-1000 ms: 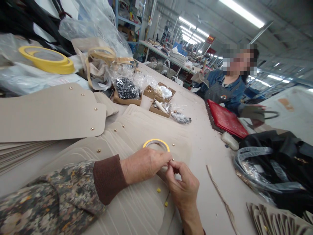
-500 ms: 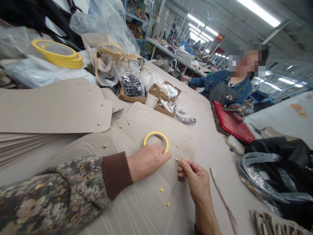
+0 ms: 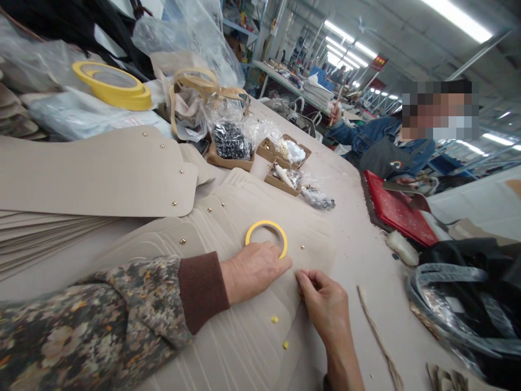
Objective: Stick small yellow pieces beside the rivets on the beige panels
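Observation:
Beneath my left hand [image 3: 258,271], a roll of yellow tape [image 3: 266,224] lies against a fanned stack of beige panels [image 3: 228,320]; my fingers close on its near rim. My right hand [image 3: 325,298] is closed in a pinch at the right edge of the top panel, just apart from my left fingertips. Its thumb and fingers cover the spot where a rivet sits, so what is in the pinch is hidden. One metal rivet [image 3: 302,247] shows just above it. Two small yellow tape bits [image 3: 274,319] stick to panels lower down.
Another panel stack [image 3: 97,174] lies left, with more yellow tape rolls [image 3: 112,87] behind it. Small boxes of hardware [image 3: 283,182] stand at the back. Across the table, a person sits by a red board [image 3: 396,209]. A cord [image 3: 378,336] and plastic-wrapped black bags [image 3: 459,304] are at right.
The view has shifted slightly, moving things rightward. My right fingers have closed over the rivet; the yellow tape bit at their tips no longer shows. The other person's hand has risen, holding a stick-like tool.

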